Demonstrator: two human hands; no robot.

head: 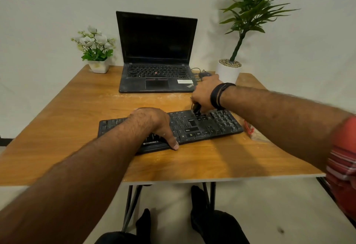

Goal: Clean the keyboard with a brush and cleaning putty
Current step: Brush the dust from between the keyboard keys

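A wooden tabletop with a warm orange-brown grain stands against a plain pale wall, its near edge showing a thin light rim and dark metal legs below, over a light floor. Faint whitish smears run across the wood between the laptop and the keyboard. The black keyboard lies across the middle of the tabletop, slightly slanted, with its right end farther from the person. The left hand rests flat over the keyboard's middle, fingers relaxed and spread, one tip reaching the front edge by the brand label. The right hand, a dark band on its wrist, is curled round a small dark brush whose tip meets the keys near the upper right part of the keyboard. Behind the keyboard, well apart from it, an open black laptop faces the person with its screen dark. To the laptop's left sits a small white pot of white flowers; to its right a tall green plant in a white pot stands at the back of the tabletop. Just beside the keyboard's right end lies a clear packet with red on it; what it contains cannot be made out.
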